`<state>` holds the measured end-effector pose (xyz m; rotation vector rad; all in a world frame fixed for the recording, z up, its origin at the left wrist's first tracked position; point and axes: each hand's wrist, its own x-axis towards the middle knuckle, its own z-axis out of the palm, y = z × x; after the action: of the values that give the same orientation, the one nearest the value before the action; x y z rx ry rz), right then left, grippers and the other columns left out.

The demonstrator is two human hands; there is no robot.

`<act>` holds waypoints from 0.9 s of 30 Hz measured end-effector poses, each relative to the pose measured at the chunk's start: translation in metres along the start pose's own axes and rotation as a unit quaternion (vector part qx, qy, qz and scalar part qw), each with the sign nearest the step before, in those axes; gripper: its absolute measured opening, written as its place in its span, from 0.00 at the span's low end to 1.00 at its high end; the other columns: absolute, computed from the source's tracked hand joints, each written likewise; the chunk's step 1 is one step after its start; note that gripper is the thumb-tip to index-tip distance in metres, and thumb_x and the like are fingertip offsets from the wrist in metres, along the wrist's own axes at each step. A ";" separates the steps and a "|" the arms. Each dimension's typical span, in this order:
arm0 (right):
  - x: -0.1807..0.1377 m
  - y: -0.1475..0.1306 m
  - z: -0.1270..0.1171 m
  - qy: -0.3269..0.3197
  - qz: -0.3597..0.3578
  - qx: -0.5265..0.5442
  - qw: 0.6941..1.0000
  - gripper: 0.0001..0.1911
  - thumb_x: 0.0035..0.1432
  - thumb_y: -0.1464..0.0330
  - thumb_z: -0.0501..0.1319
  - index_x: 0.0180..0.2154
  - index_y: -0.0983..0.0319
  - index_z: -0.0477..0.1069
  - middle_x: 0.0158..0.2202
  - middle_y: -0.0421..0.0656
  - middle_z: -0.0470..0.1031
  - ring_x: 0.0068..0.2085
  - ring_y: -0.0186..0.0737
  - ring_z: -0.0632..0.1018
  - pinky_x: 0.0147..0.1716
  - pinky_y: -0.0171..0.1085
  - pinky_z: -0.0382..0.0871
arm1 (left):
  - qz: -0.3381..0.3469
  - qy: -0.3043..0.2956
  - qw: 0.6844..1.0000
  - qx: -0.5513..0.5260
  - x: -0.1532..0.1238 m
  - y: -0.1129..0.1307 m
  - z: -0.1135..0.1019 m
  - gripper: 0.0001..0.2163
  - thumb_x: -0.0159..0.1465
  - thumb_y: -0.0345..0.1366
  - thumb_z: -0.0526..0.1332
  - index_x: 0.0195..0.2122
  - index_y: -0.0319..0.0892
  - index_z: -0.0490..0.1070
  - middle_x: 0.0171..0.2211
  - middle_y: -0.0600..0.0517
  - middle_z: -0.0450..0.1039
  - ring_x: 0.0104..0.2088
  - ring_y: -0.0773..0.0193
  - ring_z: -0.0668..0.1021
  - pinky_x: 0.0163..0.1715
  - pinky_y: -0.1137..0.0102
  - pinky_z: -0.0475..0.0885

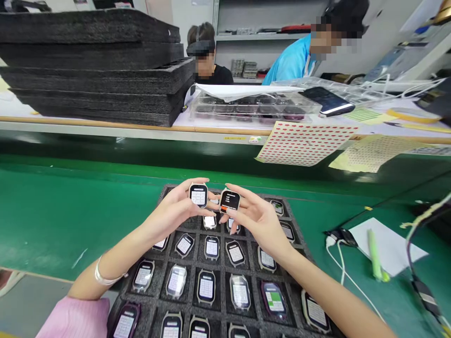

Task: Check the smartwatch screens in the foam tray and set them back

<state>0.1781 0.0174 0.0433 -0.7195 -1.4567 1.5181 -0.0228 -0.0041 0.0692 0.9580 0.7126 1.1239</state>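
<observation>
A black foam tray [221,263] lies on the green belt in front of me, its pockets filled with several smartwatch bodies whose screens are lit. My left hand [176,206] is raised over the tray's far end, fingers closed round one watch body [198,195] showing a white table on its screen. Beside it, my right hand [257,217] pinches a second watch body [229,200] with a dark screen and an orange bar. The two watches are almost touching. A bracelet sits on my left wrist.
A stack of black foam trays [95,70] stands at the back left. On the far bench are clear plastic trays [253,105], a phone [326,100] and sticker sheets [306,143]. Two people sit behind. White paper with a green pen [375,253] and cables lie right.
</observation>
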 end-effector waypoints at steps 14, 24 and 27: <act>-0.009 -0.007 0.000 0.063 -0.051 -0.052 0.995 0.08 0.61 0.68 0.62 0.43 0.59 0.73 0.27 0.40 0.76 0.20 0.33 0.76 0.14 0.27 0.63 | 0.018 -0.058 0.997 0.036 -0.007 -0.010 0.008 0.17 0.60 0.27 0.58 0.51 0.41 0.63 0.40 0.46 0.73 0.40 0.58 0.77 0.39 0.63 0.76; -0.013 -0.010 -0.001 0.028 -0.059 -0.030 0.997 0.11 0.62 0.69 0.59 0.46 0.57 0.74 0.33 0.42 0.78 0.24 0.37 0.79 0.15 0.30 0.66 | 0.036 -0.056 0.996 0.051 -0.007 -0.011 0.009 0.13 0.66 0.36 0.56 0.51 0.39 0.63 0.34 0.47 0.72 0.33 0.61 0.78 0.29 0.68 0.77; -0.015 -0.012 -0.001 0.025 -0.057 -0.032 0.998 0.13 0.61 0.70 0.60 0.48 0.57 0.73 0.32 0.43 0.78 0.25 0.39 0.79 0.16 0.31 0.68 | 0.040 -0.043 0.998 0.039 -0.008 -0.009 0.010 0.15 0.65 0.34 0.58 0.52 0.39 0.63 0.35 0.46 0.72 0.34 0.60 0.78 0.30 0.67 0.77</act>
<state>0.1876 0.0037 0.0526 -0.6955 -1.4888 1.3634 -0.0128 -0.0154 0.0650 1.1026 0.6562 1.1249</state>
